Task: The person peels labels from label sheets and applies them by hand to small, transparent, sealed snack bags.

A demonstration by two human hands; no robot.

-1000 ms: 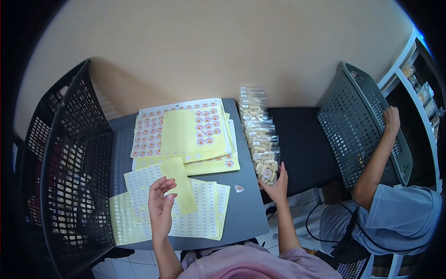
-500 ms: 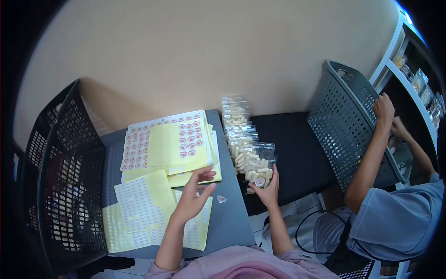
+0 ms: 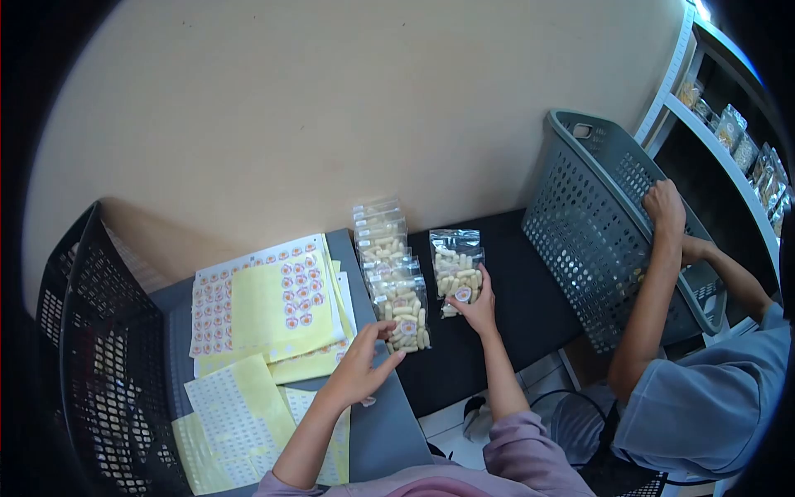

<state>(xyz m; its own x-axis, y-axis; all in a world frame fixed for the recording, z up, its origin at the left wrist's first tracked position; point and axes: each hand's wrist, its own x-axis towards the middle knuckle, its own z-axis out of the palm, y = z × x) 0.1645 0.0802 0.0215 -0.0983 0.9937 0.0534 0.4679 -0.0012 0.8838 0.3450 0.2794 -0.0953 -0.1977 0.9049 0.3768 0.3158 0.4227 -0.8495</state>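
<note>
My right hand [image 3: 478, 308] grips the lower right corner of a clear bag of pale capsules [image 3: 455, 263], thumb beside its round sticker. The bag is over the black surface, apart from the row of similar bags [image 3: 383, 246] to its left. At the front of that row lies another stickered capsule bag [image 3: 402, 311]. My left hand [image 3: 362, 369] is open, thumb and fingers apart, fingertips right at that bag's lower left edge. Below its wrist, a small sticker piece [image 3: 368, 402] shows on the grey table [image 3: 389, 439].
Sticker sheets [image 3: 269, 302] and yellow-backed label sheets [image 3: 236, 414] cover much of the grey table. A black basket [image 3: 108, 356] stands at left. At right, a co-worker's arm [image 3: 654, 273] reaches over a grey-green basket [image 3: 571, 215], near shelves of bags [image 3: 733, 132].
The held bag has moved away from the row to the right and lies more upright in view. My left hand has moved right, toward the front bag. The view has shifted.
</note>
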